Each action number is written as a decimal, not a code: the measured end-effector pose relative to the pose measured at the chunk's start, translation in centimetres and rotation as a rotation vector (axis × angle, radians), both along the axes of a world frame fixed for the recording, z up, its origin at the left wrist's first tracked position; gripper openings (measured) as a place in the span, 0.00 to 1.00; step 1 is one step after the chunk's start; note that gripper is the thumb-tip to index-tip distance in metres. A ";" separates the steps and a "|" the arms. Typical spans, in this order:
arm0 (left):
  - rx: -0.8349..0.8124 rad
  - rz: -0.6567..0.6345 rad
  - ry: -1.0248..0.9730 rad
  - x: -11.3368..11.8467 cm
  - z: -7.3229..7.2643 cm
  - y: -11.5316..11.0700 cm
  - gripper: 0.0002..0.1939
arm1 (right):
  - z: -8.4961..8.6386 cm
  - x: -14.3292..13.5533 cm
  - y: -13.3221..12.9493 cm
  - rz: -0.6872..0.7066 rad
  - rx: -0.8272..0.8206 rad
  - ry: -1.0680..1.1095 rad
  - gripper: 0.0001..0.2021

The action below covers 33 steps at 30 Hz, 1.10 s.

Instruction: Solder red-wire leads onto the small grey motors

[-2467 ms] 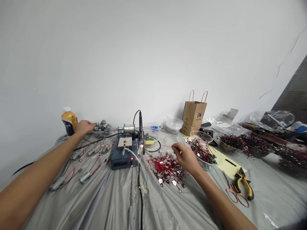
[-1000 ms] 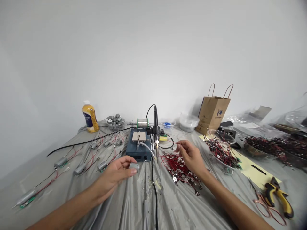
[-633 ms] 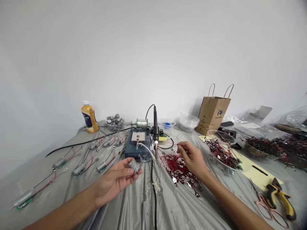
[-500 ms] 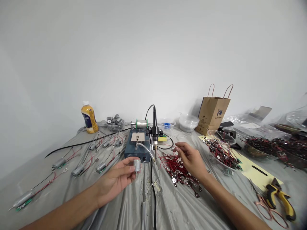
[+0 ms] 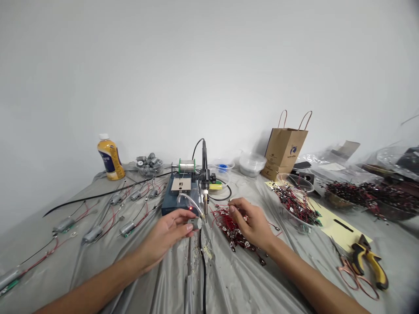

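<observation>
My left hand (image 5: 175, 229) pinches a small silver electric motor (image 5: 195, 223) between thumb and fingers, with its round end turned toward the right. The motor is just below the soldering iron's tip, beside the clear tube. My right hand (image 5: 250, 220) is closed over a pile of red wire leads (image 5: 234, 233) with metal terminals. Its thumb and index finger pinch a thin wire lead; a small tip shows at the fingertips, and red ends stick out behind the hand. The soldering iron (image 5: 204, 174) stands upright in a holder between both hands.
The blue soldering station (image 5: 166, 198) carries a solder spool (image 5: 187, 165). Wired motors (image 5: 127, 228) lie at left, near a yellow bottle (image 5: 110, 158) and a bowl of motors (image 5: 149, 165). At right are a paper bag (image 5: 283, 152), wire bowls (image 5: 296, 207), scissors (image 5: 355, 274) and pliers (image 5: 369, 261).
My left hand has turned the motor from upright to lying with its end facing right, nearer the iron tip. My right hand has moved left over the wire pile, fingers drawn together. The view shifted slightly.
</observation>
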State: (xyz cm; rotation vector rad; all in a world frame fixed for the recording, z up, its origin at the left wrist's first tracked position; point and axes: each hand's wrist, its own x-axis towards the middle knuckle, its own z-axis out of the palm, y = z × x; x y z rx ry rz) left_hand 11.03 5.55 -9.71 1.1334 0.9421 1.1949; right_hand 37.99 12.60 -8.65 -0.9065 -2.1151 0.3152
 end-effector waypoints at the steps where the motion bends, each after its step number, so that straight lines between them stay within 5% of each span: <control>1: -0.014 0.023 -0.021 0.2 0.0 0.0 0.12 | -0.1 -0.1 -0.2 0.011 0.026 0.000 0.08; 7: -0.109 0.055 -0.189 0.7 0.3 -0.5 0.15 | -0.4 -0.6 -1.3 0.069 0.120 0.025 0.05; 13: -0.046 0.041 -0.039 0.7 0.1 -0.7 0.18 | -0.1 -1.0 -1.7 0.070 0.139 0.053 0.05; 19: -0.117 0.054 -0.167 0.8 0.3 -0.7 0.14 | -0.1 -1.0 -1.8 0.072 0.130 0.045 0.06; 33: -0.115 0.041 -0.096 1.2 0.5 -0.1 0.21 | 0.3 -0.6 -2.1 0.051 0.214 0.063 0.04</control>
